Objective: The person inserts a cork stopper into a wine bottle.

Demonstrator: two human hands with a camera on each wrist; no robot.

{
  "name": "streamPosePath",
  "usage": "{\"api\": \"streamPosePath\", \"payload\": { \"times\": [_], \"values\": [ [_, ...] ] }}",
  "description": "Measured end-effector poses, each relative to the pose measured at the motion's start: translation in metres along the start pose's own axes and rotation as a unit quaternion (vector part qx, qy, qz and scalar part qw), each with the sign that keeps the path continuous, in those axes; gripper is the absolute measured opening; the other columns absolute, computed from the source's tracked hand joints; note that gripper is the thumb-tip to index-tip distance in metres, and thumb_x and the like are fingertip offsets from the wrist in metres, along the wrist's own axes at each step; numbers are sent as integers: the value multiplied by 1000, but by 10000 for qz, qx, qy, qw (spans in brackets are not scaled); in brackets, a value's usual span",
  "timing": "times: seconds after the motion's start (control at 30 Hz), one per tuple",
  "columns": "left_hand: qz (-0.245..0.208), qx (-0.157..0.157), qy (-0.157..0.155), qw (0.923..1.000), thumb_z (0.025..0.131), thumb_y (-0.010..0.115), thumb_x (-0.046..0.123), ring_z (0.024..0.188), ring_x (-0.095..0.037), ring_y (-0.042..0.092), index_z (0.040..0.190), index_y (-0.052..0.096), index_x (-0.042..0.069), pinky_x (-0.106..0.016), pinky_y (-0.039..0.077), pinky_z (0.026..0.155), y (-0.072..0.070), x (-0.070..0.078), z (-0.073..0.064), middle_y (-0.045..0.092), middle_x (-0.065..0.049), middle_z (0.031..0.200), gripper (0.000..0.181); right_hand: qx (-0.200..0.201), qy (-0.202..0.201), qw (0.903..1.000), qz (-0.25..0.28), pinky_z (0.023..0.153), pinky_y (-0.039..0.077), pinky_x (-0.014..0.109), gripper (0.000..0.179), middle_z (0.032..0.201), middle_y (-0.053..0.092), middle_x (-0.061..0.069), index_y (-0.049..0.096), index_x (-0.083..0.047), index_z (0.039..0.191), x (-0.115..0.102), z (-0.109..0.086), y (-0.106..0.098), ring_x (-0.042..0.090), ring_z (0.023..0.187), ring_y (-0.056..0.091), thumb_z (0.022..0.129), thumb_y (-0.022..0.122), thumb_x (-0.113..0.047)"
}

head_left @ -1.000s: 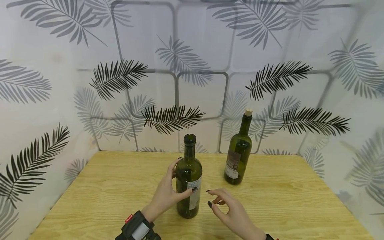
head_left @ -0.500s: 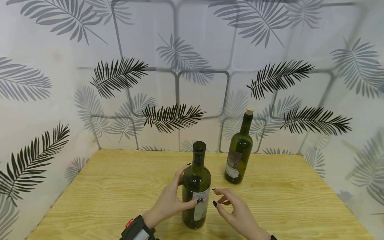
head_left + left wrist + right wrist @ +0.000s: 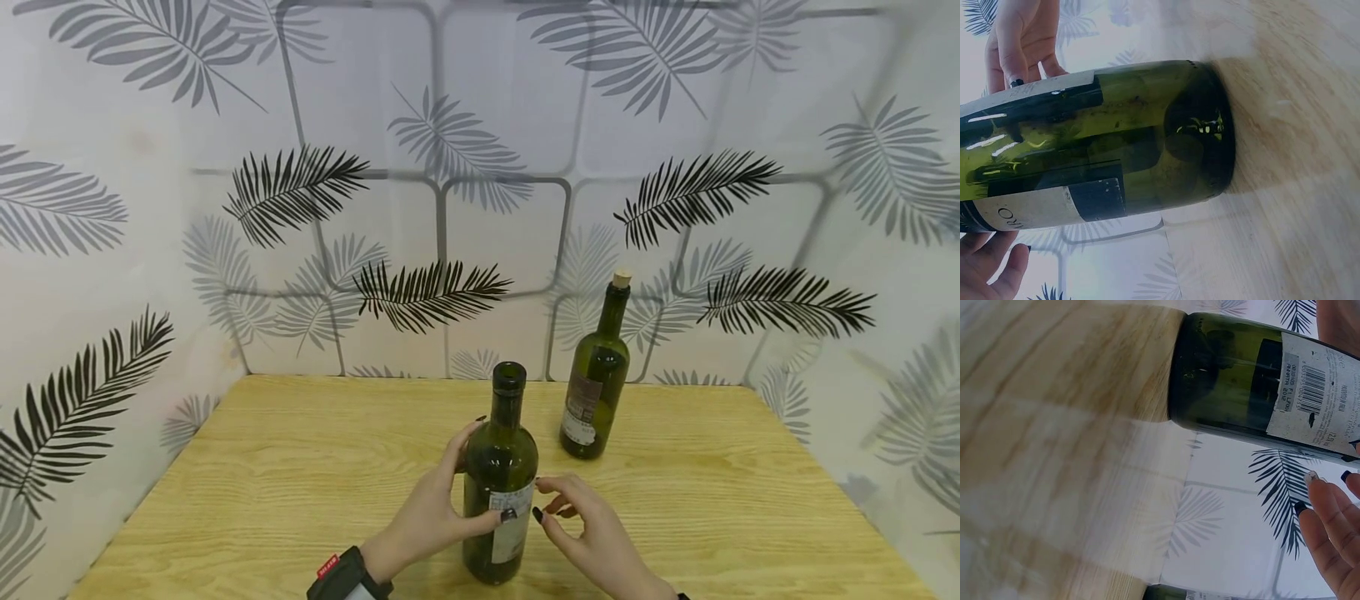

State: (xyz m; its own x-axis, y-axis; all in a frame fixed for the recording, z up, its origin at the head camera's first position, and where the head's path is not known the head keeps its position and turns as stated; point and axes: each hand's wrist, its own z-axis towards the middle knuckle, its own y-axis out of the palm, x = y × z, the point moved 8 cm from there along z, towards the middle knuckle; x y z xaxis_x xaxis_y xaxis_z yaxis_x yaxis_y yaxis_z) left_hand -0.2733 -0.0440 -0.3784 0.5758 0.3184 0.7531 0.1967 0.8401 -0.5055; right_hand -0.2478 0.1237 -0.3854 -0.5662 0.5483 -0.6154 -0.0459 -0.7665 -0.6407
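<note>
A dark green wine bottle (image 3: pixel 501 467) with an uncorked mouth stands upright on the wooden table. My left hand (image 3: pixel 438 508) grips its body from the left, thumb across the paper label (image 3: pixel 512 533) and fingers round the far side. Bent and loose, the fingers of my right hand (image 3: pixel 588 533) hold nothing, their tips right at the bottle's right side. In the right wrist view the back label (image 3: pixel 1316 394) carries a barcode, and the right fingers (image 3: pixel 1329 531) lie below the bottle. The left wrist view shows the bottle's base (image 3: pixel 1210 131) against the wood and another label (image 3: pixel 1029 209).
A second green bottle (image 3: pixel 592 392), with a cork (image 3: pixel 622 279) in its mouth, stands farther back on the right. The pale wooden table (image 3: pixel 300 450) meets a wall (image 3: pixel 495 242) patterned with leaves.
My left hand has brought the bottle to the right and nearer to me. My right hand has shifted slightly right, and the gap between it and the bottle has narrowed.
</note>
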Motion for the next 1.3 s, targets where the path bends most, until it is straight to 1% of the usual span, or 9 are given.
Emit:
{"api": "streamPosePath", "payload": {
  "times": [0.23,0.3,0.37,0.57,0.77,1.0,1.13,1.23,1.3],
  "values": [
    [11,-104,-55,9999,78,76,25,113,-25,55,150,13,22,-53,42,93,0,0,-1,55,-7,128,96,-46,1,10000,68,67,53,28,33,105,60,2,61,-10,117,1,-2,1,9,79,59,86,65,-2],
    [76,-138,-73,9998,79,76,26,114,-27,55,151,11,21,-53,42,93,0,0,-3,53,-8,130,97,-65,7,9999,95,67,53,28,32,105,60,2,61,-10,117,1,-2,2,9,79,59,86,65,-2],
    [135,-144,-102,9998,80,75,27,115,-28,54,151,10,23,-53,42,93,-1,0,-3,53,-8,131,97,-73,5,9999,112,67,53,28,31,105,60,2,61,-10,116,0,-2,2,9,80,59,86,65,-3],
    [163,-19,-177,9997,80,75,33,118,-28,51,151,13,24,-52,40,96,-6,-1,-4,52,-10,131,95,106,-48,9999,36,67,52,27,28,102,61,-1,63,-11,111,-5,-4,-3,8,80,59,85,66,-2],
    [208,103,-137,9996,81,75,32,121,-23,49,150,17,22,-49,39,98,-10,0,-4,51,-5,130,90,294,-58,9995,4,65,51,26,23,94,61,-5,64,-12,103,-10,-8,-9,4,79,57,84,66,0],
    [226,196,-78,9995,82,73,24,123,-23,48,149,22,20,-49,40,97,-13,4,-4,51,-6,133,84,398,-363,9985,68,61,51,25,13,87,63,-3,64,-13,94,-18,-13,-14,1,73,56,85,67,-4],
    [212,201,-103,9995,83,71,25,122,-22,48,149,22,20,-49,40,97,-13,4,-3,51,-4,132,82,508,-455,9977,14,59,49,23,19,86,62,-8,65,-18,93,-28,-17,-14,0,70,56,81,71,-4],
    [177,171,-135,9996,84,71,28,123,-22,48,149,22,21,-49,40,97,-13,4,-3,50,-4,133,81,529,-782,9955,6,58,49,21,24,85,62,-9,65,-18,94,-38,-20,-10,1,68,56,77,73,-2],
    [162,156,-153,9996,85,70,28,123,-22,47,149,22,20,-49,40,97,-13,4,-3,50,-4,133,81,379,-1058,9936,76,58,49,21,25,85,62,-8,65,-16,95,-46,-21,-4,2,69,57,77,73,-1]
  ]
}}
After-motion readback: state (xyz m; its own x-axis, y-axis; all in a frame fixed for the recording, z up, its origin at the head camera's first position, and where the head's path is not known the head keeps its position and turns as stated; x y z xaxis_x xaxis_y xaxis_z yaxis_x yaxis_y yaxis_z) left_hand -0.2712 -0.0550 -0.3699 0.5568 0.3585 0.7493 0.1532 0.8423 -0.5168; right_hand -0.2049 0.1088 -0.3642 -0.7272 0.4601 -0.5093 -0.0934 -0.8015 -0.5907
